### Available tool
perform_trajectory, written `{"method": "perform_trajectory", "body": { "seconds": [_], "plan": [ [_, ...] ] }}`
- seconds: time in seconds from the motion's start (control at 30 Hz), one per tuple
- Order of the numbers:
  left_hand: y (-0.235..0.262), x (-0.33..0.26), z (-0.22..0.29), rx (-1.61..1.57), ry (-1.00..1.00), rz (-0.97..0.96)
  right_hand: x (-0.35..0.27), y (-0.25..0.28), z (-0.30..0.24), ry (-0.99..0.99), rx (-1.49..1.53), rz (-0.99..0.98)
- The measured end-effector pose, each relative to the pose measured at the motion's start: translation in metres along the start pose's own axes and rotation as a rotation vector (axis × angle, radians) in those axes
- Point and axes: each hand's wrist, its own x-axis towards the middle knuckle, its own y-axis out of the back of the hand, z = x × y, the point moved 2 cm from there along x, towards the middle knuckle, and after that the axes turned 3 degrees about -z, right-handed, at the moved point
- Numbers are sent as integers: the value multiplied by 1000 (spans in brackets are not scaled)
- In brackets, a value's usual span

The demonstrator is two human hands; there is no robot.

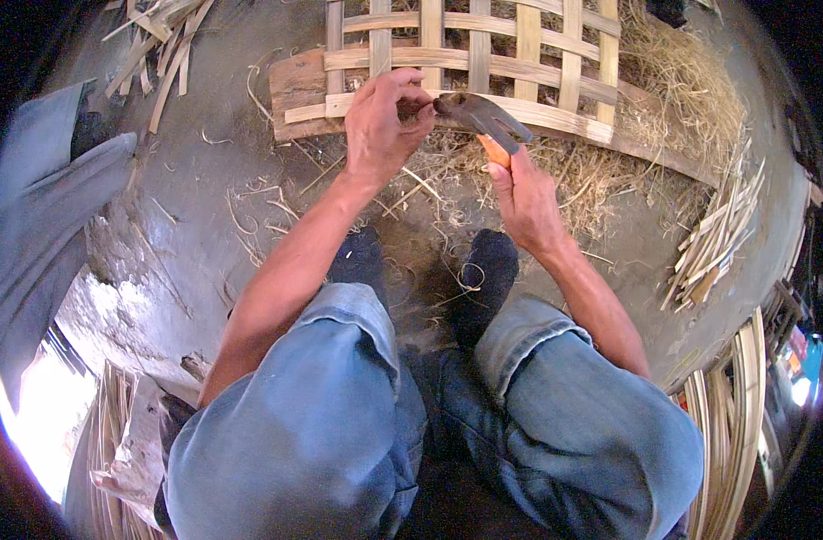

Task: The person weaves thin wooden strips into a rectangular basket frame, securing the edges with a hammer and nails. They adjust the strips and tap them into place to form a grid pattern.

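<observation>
My right hand grips the orange handle of a hammer, whose dark metal head lies over the near edge of a woven bamboo lattice. My left hand pinches something small, too small to identify, right beside the hammer's head at the lattice's near strip. The lattice rests on a wooden plank on the ground in front of my knees.
Straw and shavings litter the concrete floor around the lattice. Bundles of cut bamboo strips lie at the right, top left and lower right. Another person's grey-trousered leg is at the left.
</observation>
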Motion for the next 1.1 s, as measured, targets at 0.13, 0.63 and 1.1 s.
{"method": "perform_trajectory", "body": {
  "seconds": [0.13, 0.63, 1.1],
  "plan": [
    [3, 1, 0, 40, -88, 35, 2, -7, 4, 56, -71, 17],
    [3, 0, -2, 1, -45, 46, 13, 5, -15, -13, -117, -55],
    [3, 2, 0, -50, -21, -8, 9, 9, -19, 19, -103, -10]
  ]
}}
